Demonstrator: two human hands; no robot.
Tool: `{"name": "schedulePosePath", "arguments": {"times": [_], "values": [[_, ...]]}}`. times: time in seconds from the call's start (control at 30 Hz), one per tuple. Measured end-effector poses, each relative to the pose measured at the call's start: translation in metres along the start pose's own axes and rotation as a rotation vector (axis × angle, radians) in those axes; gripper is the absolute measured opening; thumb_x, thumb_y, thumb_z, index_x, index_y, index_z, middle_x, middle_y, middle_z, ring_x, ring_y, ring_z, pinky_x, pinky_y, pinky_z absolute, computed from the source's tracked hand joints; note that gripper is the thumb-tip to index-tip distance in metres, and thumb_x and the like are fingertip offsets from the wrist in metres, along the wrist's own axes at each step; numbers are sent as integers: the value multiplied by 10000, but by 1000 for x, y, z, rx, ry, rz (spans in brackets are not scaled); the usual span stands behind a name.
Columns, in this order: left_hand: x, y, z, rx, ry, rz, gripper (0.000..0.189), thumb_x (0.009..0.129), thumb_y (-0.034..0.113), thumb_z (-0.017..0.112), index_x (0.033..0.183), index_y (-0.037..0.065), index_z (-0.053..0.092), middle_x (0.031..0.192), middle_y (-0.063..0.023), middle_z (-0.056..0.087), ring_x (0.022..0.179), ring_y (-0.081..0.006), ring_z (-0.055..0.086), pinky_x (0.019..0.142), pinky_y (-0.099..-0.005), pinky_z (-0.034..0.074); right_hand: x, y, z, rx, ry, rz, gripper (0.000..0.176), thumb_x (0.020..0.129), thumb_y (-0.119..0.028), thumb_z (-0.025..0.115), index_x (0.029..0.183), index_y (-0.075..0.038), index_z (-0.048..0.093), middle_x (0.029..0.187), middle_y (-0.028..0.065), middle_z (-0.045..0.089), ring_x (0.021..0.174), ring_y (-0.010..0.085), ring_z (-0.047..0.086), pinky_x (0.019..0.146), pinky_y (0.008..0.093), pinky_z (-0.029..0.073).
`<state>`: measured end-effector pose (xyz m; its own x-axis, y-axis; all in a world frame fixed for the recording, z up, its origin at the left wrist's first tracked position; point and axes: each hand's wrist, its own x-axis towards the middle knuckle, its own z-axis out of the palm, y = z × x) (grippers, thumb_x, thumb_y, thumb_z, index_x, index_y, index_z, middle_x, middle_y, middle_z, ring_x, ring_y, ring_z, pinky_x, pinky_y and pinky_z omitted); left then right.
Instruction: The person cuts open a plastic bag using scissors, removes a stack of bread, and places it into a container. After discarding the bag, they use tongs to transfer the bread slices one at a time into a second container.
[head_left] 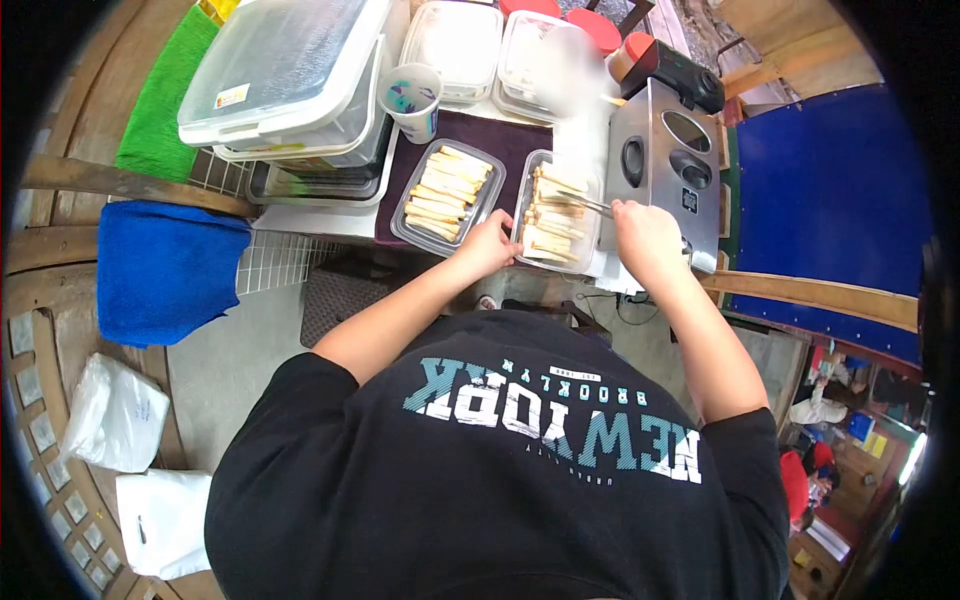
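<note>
Two clear plastic trays hold rows of pale, stick-shaped food pieces. My left hand [490, 245] is at the lower left edge of the right tray [592, 190], its fingers closed on the rim. In my right hand [645, 235] are metal tongs [592, 203], whose tips reach over the upper middle of the food in that tray. The left tray [487, 208] rests on a dark cloth [515, 133], with neither hand touching it. A patterned cup [411, 100] stands just behind the left tray.
Stacked lidded bins [285, 75] fill the table's left side. Lidded containers [452, 48] and red-lidded jars [592, 32] stand behind. A steel appliance [662, 150] is beside my right hand. Blue [170, 270] and green [165, 105] towels hang at left.
</note>
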<state>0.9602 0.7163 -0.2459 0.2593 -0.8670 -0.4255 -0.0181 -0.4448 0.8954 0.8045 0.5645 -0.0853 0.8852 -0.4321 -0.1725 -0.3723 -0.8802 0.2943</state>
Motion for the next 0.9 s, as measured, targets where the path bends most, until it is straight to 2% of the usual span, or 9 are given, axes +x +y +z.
{"name": "schedulePosePath", "arguments": {"times": [0.27, 0.3, 0.43, 0.53, 0.63, 0.9], "values": [[0, 0, -1, -9, -2, 21, 343, 797, 79, 676, 1041, 0, 449, 688, -70, 604, 599, -128, 619, 535, -261, 497, 17, 15, 6, -61, 15, -20, 93, 770, -88, 529, 794, -60, 614, 720, 104, 642, 667, 258, 657, 579, 368, 525], [0, 0, 0, -17, 2, 15, 344, 796, 82, 678, 1040, 1, 449, 685, -69, 604, 598, -128, 619, 535, -262, 495, 21, 20, 6, -51, -38, -55, 98, 754, -85, 540, 751, -61, 635, 716, 112, 649, 670, 266, 660, 578, 375, 527], [-1, 0, 0, -15, 12, 21, 347, 790, 91, 683, 1034, 7, 451, 672, -63, 604, 591, -126, 619, 537, -262, 489, 30, 31, -2, -80, -33, -133, 102, 726, -67, 552, 688, -60, 646, 699, 116, 648, 672, 268, 662, 587, 379, 531], [-2, 1, -1, -12, 17, 29, 344, 789, 92, 684, 1030, 11, 453, 665, -58, 604, 587, -124, 618, 537, -261, 486, 29, 25, -18, -82, -149, -130, 118, 814, -84, 531, 840, -73, 645, 757, 104, 643, 694, 269, 652, 601, 382, 519], [-2, 1, -1, -13, 13, 24, 343, 789, 93, 684, 1028, 12, 452, 671, -64, 612, 586, -126, 618, 541, -263, 486, 26, 21, -5, -114, -162, -186, 145, 822, -79, 519, 886, -82, 649, 773, 102, 645, 700, 268, 651, 601, 381, 519], [-3, 1, -1, -2, 17, 24, 343, 792, 94, 682, 1030, 15, 447, 685, -66, 618, 593, -127, 620, 541, -263, 485, 32, 23, -2, -71, -138, -131, 196, 813, -66, 516, 967, -77, 638, 777, 107, 644, 706, 270, 650, 626, 377, 523]]}}
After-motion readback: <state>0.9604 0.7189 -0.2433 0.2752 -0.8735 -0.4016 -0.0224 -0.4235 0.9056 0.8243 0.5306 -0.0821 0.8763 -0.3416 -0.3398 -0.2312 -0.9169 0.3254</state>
